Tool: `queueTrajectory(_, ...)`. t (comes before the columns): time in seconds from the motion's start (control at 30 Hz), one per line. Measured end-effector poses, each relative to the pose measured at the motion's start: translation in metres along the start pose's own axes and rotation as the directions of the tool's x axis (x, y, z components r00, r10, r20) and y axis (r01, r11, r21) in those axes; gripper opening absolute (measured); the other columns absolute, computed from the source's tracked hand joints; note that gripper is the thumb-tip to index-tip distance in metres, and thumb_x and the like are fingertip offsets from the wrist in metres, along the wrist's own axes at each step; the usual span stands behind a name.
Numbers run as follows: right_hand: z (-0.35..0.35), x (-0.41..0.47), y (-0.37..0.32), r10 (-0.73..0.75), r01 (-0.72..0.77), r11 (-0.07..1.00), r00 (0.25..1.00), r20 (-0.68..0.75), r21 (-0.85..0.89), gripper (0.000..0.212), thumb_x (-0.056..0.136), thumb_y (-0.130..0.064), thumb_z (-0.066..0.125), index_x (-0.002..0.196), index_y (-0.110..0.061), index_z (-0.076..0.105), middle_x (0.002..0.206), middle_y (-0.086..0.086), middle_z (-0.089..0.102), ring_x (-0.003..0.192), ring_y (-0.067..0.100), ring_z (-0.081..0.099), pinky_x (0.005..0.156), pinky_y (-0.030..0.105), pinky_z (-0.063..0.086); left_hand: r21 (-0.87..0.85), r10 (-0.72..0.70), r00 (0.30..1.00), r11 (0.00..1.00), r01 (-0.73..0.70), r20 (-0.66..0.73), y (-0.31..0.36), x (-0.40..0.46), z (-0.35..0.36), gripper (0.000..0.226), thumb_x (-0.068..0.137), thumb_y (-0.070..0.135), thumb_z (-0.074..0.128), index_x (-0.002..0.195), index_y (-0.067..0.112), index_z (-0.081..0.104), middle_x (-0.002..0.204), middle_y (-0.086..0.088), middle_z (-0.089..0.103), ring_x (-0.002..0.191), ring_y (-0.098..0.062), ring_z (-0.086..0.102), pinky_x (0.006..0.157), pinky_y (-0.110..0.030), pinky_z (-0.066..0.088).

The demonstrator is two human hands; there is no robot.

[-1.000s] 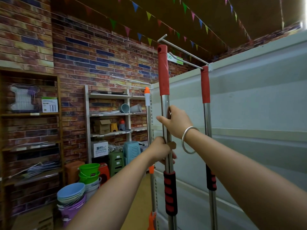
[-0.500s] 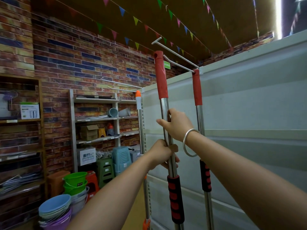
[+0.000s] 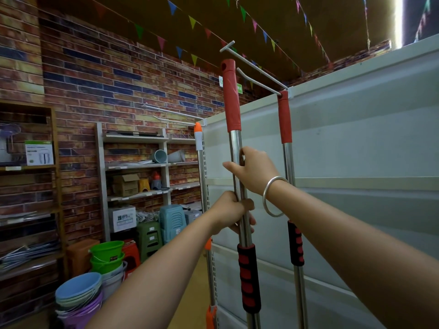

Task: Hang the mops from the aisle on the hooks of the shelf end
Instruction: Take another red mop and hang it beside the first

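I hold a mop [image 3: 232,98] upright by its steel pole; it has a red top cap and a red-and-black foam grip lower down. My right hand [image 3: 253,170] grips the pole above, my left hand [image 3: 229,212] grips it just below. The cap's hole is close beside the long white hook [image 3: 251,65] that sticks out from the grey shelf end [image 3: 356,143]. A second red-capped mop [image 3: 284,119] hangs at the base of that hook. An orange-tipped mop [image 3: 198,138] hangs from another hook [image 3: 173,113] at the panel's left corner. The mop heads are out of view.
A brick wall stands at the back with a metal shelf unit [image 3: 137,167] of boxes and pots. Stacked plastic stools [image 3: 171,219], green buckets [image 3: 107,255] and nested basins [image 3: 78,290] crowd the floor at the left. A wooden rack [image 3: 28,176] is at the far left.
The held mop's red cap has come closer to the hook's arm and tilted slightly. My view has swung right, shifting the back shelves leftwards. Both hands keep the same hold.
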State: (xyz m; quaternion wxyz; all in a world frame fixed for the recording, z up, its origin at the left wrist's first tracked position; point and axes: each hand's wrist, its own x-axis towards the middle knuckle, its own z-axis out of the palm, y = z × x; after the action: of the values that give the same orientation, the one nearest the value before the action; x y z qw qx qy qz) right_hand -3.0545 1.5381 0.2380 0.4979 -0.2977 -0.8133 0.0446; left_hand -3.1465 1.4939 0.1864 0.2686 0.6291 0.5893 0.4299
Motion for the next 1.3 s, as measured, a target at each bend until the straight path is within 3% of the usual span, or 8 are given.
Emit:
queueTrajectory(0.3, -0.004, -0.003, 0.003, 0.026, -0.026, 1.000, 1.000, -0.006, 0.004, 0.028, 0.089, -0.040, 0.057, 0.085, -0.014, 0.046, 0.064, -0.002, 0.048, 0.063, 0.015, 0.053, 0.064, 0.025, 0.050, 0.042, -0.003, 1.000, 0.999, 0.003, 0.013, 0.002, 0.001, 0.003, 0.009, 0.096, 0.014, 0.048, 0.094, 0.007, 0.052, 0.078, -0.010, 0.067, 0.069, -0.024, 0.068, 0.072, -0.038, 0.058)
queueTrajectory(0.47, -0.003, 0.001, 0.009, 0.045, -0.045, 0.999, 0.999, -0.005, -0.012, 0.029, 0.089, -0.041, 0.056, 0.085, -0.014, 0.045, 0.063, -0.003, 0.047, 0.059, 0.012, 0.049, 0.059, 0.022, 0.047, 0.052, -0.016, 1.000, 0.999, 0.015, 0.009, 0.003, 0.008, 0.004, 0.012, 0.095, 0.013, 0.048, 0.101, 0.004, 0.052, 0.080, -0.011, 0.067, 0.070, -0.025, 0.068, 0.072, -0.039, 0.058)
queueTrajectory(0.7, -0.001, 0.005, 0.026, 0.098, -0.098, 0.995, 0.995, 0.027, -0.011, 0.029, 0.089, -0.041, 0.056, 0.087, -0.014, 0.047, 0.067, 0.000, 0.051, 0.067, 0.017, 0.056, 0.071, 0.030, 0.054, 0.070, -0.033, 0.998, 0.997, 0.030, 0.045, -0.001, 0.024, 0.013, 0.014, 0.095, 0.014, 0.047, 0.102, 0.003, 0.052, 0.081, -0.012, 0.067, 0.071, -0.025, 0.067, 0.073, -0.038, 0.058)
queueTrajectory(1.03, -0.002, 0.019, 0.074, 0.194, -0.193, 0.981, 0.981, 0.016, -0.025, 0.028, 0.089, -0.040, 0.056, 0.084, -0.013, 0.051, 0.067, 0.000, 0.052, 0.059, 0.012, 0.052, 0.067, 0.030, 0.053, 0.071, -0.059, 0.995, 0.996, 0.053, 0.077, -0.005, 0.071, 0.039, 0.015, 0.095, 0.015, 0.046, 0.103, 0.002, 0.048, 0.078, -0.012, 0.068, 0.067, -0.025, 0.066, 0.073, -0.042, 0.057)
queueTrajectory(1.17, -0.004, 0.028, 0.093, 0.212, -0.212, 0.976, 0.977, 0.003, -0.047, 0.032, 0.089, -0.039, 0.057, 0.068, -0.021, 0.041, 0.062, -0.002, 0.048, 0.054, 0.009, 0.047, 0.054, 0.022, 0.044, 0.082, -0.040, 0.997, 0.996, 0.034, 0.073, -0.008, 0.095, 0.050, 0.022, 0.095, 0.020, 0.048, 0.107, 0.001, 0.052, 0.075, -0.009, 0.069, 0.066, -0.022, 0.067, 0.071, -0.041, 0.058)
queueTrajectory(1.3, -0.002, 0.035, 0.113, 0.246, -0.245, 0.966, 0.969, 0.001, -0.088, 0.033, 0.088, -0.042, 0.056, 0.070, -0.021, 0.040, 0.065, -0.002, 0.048, 0.059, 0.013, 0.049, 0.061, 0.028, 0.047, 0.087, -0.025, 0.997, 0.996, 0.019, 0.074, -0.011, 0.115, 0.062, 0.017, 0.096, 0.020, 0.046, 0.095, 0.007, 0.057, 0.074, -0.008, 0.068, 0.064, -0.018, 0.066, 0.064, -0.035, 0.058)
